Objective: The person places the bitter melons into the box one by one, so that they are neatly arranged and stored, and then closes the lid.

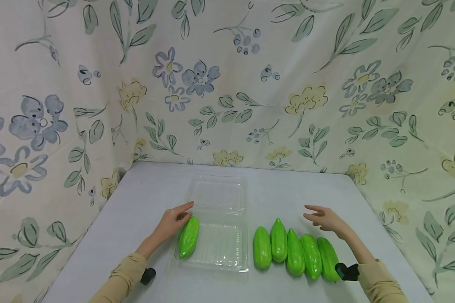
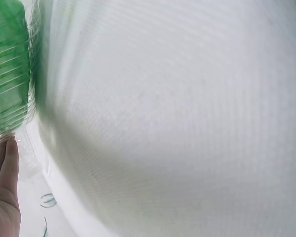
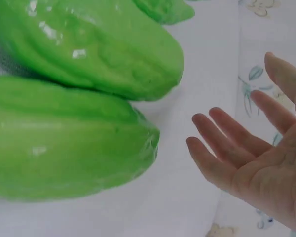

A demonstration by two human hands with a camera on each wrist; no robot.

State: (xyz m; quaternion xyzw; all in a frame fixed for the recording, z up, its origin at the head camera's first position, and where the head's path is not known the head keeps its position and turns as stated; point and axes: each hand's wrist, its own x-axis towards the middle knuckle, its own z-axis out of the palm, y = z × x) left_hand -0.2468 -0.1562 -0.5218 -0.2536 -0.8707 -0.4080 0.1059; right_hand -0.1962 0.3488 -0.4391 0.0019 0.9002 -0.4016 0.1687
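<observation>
A clear plastic clamshell box [image 1: 216, 263] lies on the table with its lid [image 1: 218, 193] folded back. Along the left side of its base sits one glossy green gourd-like vegetable [image 1: 188, 237]. My left hand [image 1: 172, 221] is at the box's left edge beside that vegetable. In the left wrist view, its straight fingers [image 2: 9, 168] come right up to the ribbed plastic wall, with green showing through. To the right of the box, several more green gourd-like vegetables [image 1: 295, 254] lie in a row. My right hand [image 1: 324, 219] hovers beyond the row's right end, fingers spread and holding nothing.
The box and vegetables rest on a white table [image 1: 151, 185]. A cloth with printed flowers and leaves [image 1: 227, 84] hangs behind the table and along both sides. A dark wrist camera [image 1: 346, 271] on the right arm overlaps the rightmost vegetable in the head view.
</observation>
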